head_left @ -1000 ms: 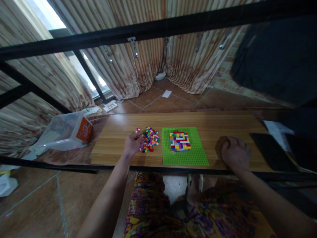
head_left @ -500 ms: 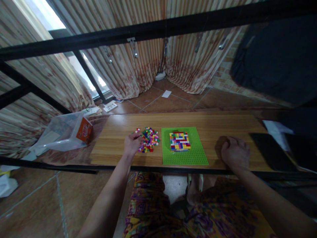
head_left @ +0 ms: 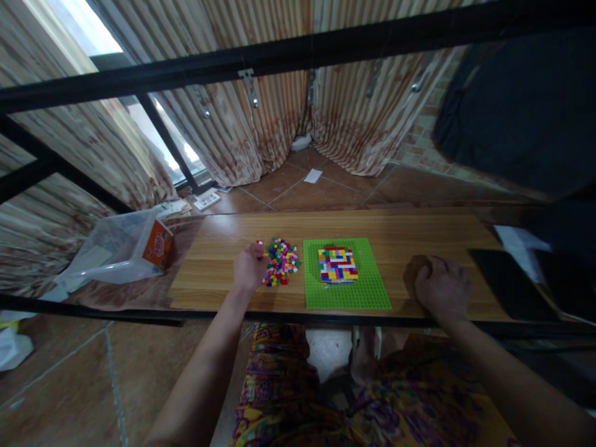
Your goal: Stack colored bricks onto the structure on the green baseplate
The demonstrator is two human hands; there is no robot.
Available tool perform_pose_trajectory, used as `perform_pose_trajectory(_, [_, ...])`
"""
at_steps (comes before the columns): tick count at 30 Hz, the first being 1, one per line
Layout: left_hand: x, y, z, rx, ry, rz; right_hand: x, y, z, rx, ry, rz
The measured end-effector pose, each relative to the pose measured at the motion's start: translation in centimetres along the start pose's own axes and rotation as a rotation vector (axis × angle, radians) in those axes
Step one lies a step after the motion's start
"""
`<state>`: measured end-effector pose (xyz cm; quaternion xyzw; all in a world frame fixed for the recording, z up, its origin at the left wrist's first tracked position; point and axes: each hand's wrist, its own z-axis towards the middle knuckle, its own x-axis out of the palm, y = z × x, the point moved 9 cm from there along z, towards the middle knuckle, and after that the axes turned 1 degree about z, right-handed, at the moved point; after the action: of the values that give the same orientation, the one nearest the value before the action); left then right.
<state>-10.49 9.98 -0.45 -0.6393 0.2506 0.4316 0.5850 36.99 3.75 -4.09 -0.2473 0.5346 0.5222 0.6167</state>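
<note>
My left hand (head_left: pixel 250 267) is at the left edge of a loose pile of small coloured toy bricks (head_left: pixel 282 261), its fingers curled together. A yellow bit shows by its fingertips; whether they pinch it, I cannot tell. To the right of the pile lies a green baseplate (head_left: pixel 372 292). On it stands a squarish block of multicoloured toy bricks (head_left: pixel 338 266), with an uneven top layer. My right hand (head_left: pixel 443 287) rests on the tabletop right of the baseplate, its fingers curled under, and no object shows in it.
The wooden table (head_left: pixel 223 230) is long and narrow. A clear plastic bin (head_left: pixel 121 248) with an orange label stands beyond its left end. A dark flat object (head_left: pixel 512 284) lies at the right end. A black metal bar (head_left: pixel 288 56) crosses above, before curtains (head_left: pixel 261 124).
My left hand has shifted slightly, its fingers drawing in and curling more at the pile's left edge. My right hand, the baseplate and the brick block are unchanged.
</note>
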Motion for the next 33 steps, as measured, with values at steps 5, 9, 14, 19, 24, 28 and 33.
perform_pose_trajectory(5, [1.2,-1.9,-0.9,0.133,0.028,-0.304,0.0,0.0,0.1,-0.003,-0.014,-0.016])
perform_pose_trajectory(9, [3.7,-5.4,-2.4,0.274,0.131,-0.521,-0.2,0.1,0.0,0.024,-0.023,-0.035])
perform_pose_trajectory(14, [5.6,-8.9,-3.1,0.340,0.102,-0.449,-0.1,0.1,0.1,0.023,-0.015,-0.045])
perform_pose_trajectory(19, [6.0,-11.4,-2.9,0.401,0.067,-0.310,0.2,-0.2,0.2,0.025,-0.020,-0.067])
perform_pose_trajectory(24, [6.0,-13.0,-3.1,0.459,0.088,-0.205,0.2,-0.2,0.2,0.007,-0.040,-0.056])
perform_pose_trajectory(28, [6.4,-13.5,-3.2,0.480,0.107,-0.102,0.1,-0.2,0.2,0.020,-0.042,-0.064])
perform_pose_trajectory(33, [7.1,-13.9,-3.1,0.482,0.142,-0.090,0.2,-0.2,0.2,0.008,-0.032,-0.069])
